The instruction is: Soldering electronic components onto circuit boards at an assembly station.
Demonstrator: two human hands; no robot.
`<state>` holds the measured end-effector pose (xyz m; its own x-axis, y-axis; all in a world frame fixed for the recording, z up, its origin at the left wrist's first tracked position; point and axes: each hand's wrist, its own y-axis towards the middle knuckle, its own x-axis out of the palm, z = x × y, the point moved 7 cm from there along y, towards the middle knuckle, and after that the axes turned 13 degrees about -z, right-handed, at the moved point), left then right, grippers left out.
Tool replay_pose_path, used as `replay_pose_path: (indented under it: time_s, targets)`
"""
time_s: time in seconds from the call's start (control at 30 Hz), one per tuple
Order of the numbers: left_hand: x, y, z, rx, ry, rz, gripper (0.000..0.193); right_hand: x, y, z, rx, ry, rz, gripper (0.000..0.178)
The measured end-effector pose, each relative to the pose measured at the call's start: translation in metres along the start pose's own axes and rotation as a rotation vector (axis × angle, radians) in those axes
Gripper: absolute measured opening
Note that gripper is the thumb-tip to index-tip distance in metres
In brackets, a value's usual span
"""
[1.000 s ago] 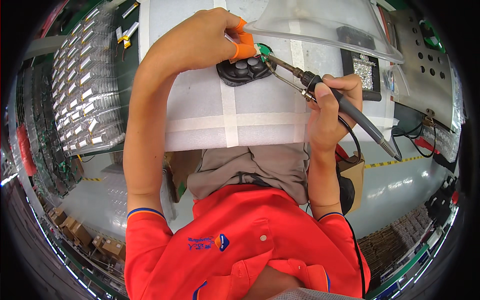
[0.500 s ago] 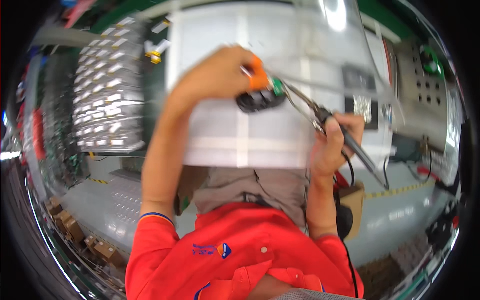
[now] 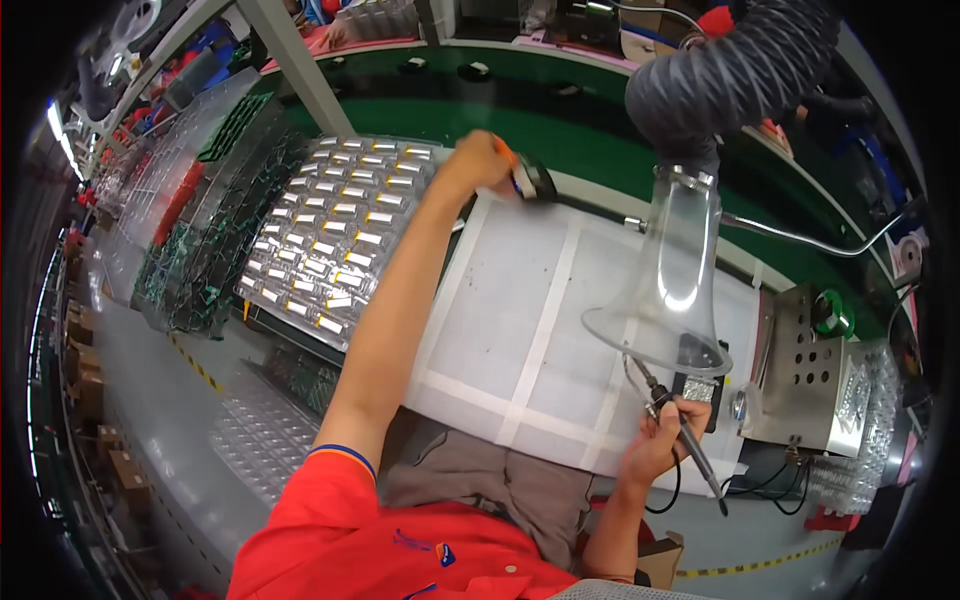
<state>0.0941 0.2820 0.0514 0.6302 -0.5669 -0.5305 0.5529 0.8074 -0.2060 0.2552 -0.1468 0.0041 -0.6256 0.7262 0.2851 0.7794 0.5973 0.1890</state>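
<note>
My left hand [image 3: 478, 163] is stretched to the far edge of the white worktop [image 3: 500, 290], beside a green conveyor belt [image 3: 570, 140]. Its fingers are closed on a small rounded black device [image 3: 540, 184] with an orange piece at its near side; motion blurs its detail. Close to the worktop's right front, my right hand [image 3: 660, 440] grips a soldering iron [image 3: 697, 460]. The iron's metal tip points up and away, under the clear fume hood [image 3: 690, 250], with a thin curved metal tube alongside.
Left of the worktop lies a clear tray [image 3: 335, 235] of small white-and-yellow parts. A ribbed grey hose [image 3: 735, 85] feeds the hood. On the right stand a perforated metal box [image 3: 800, 380] and a green spool [image 3: 832, 314]. Black devices sit on the belt.
My left hand has carried the black device away from the iron, out to the worktop's far edge by the belt. My right hand still holds the iron. The view has tilted farther outward.
</note>
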Motion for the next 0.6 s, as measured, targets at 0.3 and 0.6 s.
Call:
replay_pose_path:
  time_s: [0.3,0.6]
  targets:
    - [-0.047,0.178,0.003,-0.175,0.657,0.273,0.061,0.004,-0.005,-0.004,0.032,-0.06,0.019,0.023]
    - [-0.147,0.329,-0.074,-0.194,0.803,0.336,0.06,-0.005,-0.01,0.005,0.04,-0.216,0.09,0.032]
